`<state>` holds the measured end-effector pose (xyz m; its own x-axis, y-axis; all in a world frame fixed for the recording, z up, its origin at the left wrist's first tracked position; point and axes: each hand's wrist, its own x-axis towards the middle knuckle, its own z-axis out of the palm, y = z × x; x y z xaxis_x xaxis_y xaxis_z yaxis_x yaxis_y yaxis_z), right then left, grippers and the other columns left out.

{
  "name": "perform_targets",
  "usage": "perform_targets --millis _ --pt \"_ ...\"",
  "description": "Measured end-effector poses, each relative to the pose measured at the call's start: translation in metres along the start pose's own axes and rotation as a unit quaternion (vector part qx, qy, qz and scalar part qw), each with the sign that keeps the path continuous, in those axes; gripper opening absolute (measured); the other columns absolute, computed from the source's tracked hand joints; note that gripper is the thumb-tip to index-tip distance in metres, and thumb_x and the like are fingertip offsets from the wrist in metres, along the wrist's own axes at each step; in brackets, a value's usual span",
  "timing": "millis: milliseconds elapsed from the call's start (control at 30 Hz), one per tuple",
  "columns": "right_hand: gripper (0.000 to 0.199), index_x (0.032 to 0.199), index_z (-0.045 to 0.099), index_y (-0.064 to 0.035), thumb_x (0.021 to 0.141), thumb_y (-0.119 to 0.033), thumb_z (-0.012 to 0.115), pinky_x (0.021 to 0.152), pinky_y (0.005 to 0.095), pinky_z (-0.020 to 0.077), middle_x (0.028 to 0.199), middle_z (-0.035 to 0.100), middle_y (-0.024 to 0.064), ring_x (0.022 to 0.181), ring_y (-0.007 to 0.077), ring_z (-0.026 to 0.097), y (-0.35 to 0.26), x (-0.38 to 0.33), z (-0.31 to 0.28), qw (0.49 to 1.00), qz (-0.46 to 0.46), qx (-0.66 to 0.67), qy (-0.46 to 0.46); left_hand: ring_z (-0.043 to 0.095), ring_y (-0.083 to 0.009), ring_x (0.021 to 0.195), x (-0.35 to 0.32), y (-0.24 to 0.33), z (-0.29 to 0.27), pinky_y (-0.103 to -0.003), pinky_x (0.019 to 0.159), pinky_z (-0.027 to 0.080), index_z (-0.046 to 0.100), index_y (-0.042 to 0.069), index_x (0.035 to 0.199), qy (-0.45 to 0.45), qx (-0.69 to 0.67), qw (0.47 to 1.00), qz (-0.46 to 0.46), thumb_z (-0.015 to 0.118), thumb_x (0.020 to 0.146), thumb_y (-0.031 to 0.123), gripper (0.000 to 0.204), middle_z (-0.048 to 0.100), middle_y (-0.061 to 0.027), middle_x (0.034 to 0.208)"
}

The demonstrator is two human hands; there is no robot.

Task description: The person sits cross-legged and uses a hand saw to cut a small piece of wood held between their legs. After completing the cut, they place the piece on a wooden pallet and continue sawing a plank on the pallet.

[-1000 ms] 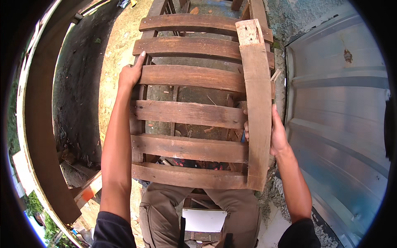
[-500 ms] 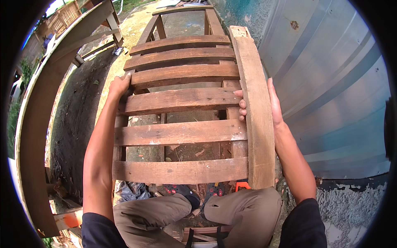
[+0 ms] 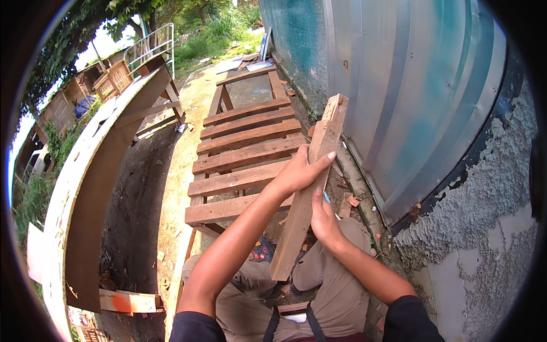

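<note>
- A tan-brown beam (image 3: 299, 222) leads the scene's earthy tones.
- Slats (image 3: 239, 158) wear a deeper reddish brown.
- Khaki-brown trousers (image 3: 345, 302) meet black straps (image 3: 315, 322) and black sleeves (image 3: 196, 328).
- Red spots dot a dark shoe (image 3: 261, 251).
- Silvery metal panels (image 3: 393, 85) carry streaks of teal, beside a teal wall (image 3: 297, 45).
- Rough plaster (image 3: 473, 211) shows mottled grey.
- An orange-red patch marks a pale plank (image 3: 142, 303).
- Sunlit ground (image 3: 176, 194) glows yellow-tan; grass (image 3: 194, 50) shines bright green.
</note>
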<state>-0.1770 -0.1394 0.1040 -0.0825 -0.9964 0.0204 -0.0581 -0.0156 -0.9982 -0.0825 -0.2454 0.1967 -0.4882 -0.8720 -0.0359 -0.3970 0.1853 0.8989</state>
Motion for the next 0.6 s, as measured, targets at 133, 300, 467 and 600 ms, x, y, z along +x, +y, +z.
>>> perform_targets --millis 133,300,467,600 --pt "0.054 0.14 0.047 0.0109 0.111 -0.034 0.047 0.112 0.0384 0.0375 0.137 0.055 0.0195 0.13 0.0276 0.052 -0.008 -0.033 -0.027 0.985 -0.139 -0.098 0.016 0.064 -0.0315 0.114 -0.026 0.0 0.024 -0.04 0.098 0.049 0.047 -0.006 0.139 0.064 0.015 0.995 0.073 0.062 0.096 0.058 0.078 0.064 -0.0278 0.123" --pt "0.034 0.13 0.058 0.0041 0.108 -0.022 0.052 0.095 0.0349 0.052 0.12 0.066 0.0145 0.113 0.0213 0.065 -0.043 -0.053 -0.1 0.956 -0.168 0.159 0.182 0.066 -0.0212 0.1 -0.046 -0.032 0.01 -0.037 0.087 0.051 0.053 0.001 0.129 0.042 -0.119 0.99 0.063 0.053 0.101 0.059 0.064 0.067 -0.0164 0.11" --pt "0.027 0.115 0.063 0.0009 0.108 -0.023 0.052 0.075 0.0275 0.0539 0.095 0.069 0.007 0.085 0.0141 0.067 0.096 -0.067 -0.147 0.935 -0.03 0.15 0.321 0.064 -0.0146 0.076 -0.049 -0.049 -0.001 -0.031 0.07 0.05 0.06 -0.001 0.119 0.108 -0.005 0.994 0.03 0.047 0.105 0.058 0.061 0.068 -0.0089 0.09" --pt "0.022 0.108 0.064 0.0019 0.105 -0.019 0.059 0.069 0.0281 0.0543 0.087 0.069 0.0074 0.075 0.0145 0.067 0.236 -0.086 -0.117 0.945 0.034 0.117 0.302 0.069 -0.0259 0.101 -0.052 -0.057 -0.022 -0.04 0.092 0.052 0.058 0.0 0.136 0.128 0.189 0.971 0.068 0.062 0.1 0.045 0.058 0.072 -0.0197 0.111"
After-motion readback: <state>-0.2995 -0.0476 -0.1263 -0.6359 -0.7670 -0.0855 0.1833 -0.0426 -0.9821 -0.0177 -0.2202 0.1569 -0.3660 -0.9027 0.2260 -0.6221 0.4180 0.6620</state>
